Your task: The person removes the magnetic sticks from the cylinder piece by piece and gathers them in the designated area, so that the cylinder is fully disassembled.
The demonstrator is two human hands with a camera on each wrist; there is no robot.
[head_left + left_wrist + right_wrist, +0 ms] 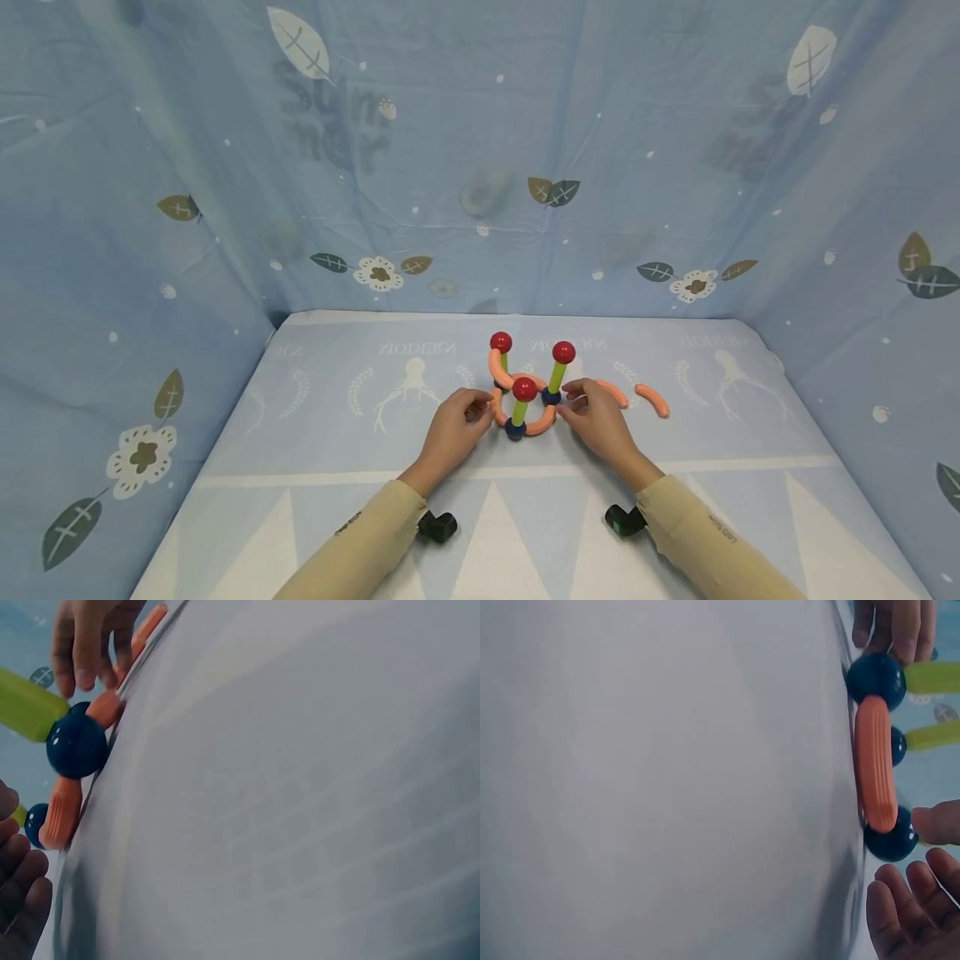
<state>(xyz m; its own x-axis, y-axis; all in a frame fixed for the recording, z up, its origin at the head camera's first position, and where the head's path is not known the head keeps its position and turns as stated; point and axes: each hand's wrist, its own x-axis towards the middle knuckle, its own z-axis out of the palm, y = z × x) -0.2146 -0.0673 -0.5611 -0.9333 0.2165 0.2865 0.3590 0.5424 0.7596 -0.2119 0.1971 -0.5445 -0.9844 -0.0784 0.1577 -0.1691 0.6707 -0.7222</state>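
Observation:
A magnetic stick-and-ball toy stands between the two hands. Curved orange sticks form a ring at its base, joined by dark blue balls. Yellow-green sticks rise from these balls, topped by red balls. Another curved orange stick runs from the back red ball toward the front one. My left hand is beside the ring's left side, fingers loosely bent with nothing seen in them. My right hand is by the right blue ball, its thumb close to it and its fingers spread below; contact is unclear.
Two loose curved orange sticks, one nearer and one farther right, lie on the patterned tabletop past my right hand. Blue printed fabric hangs behind and at both sides. Black wrist devices are strapped beneath the sleeves.

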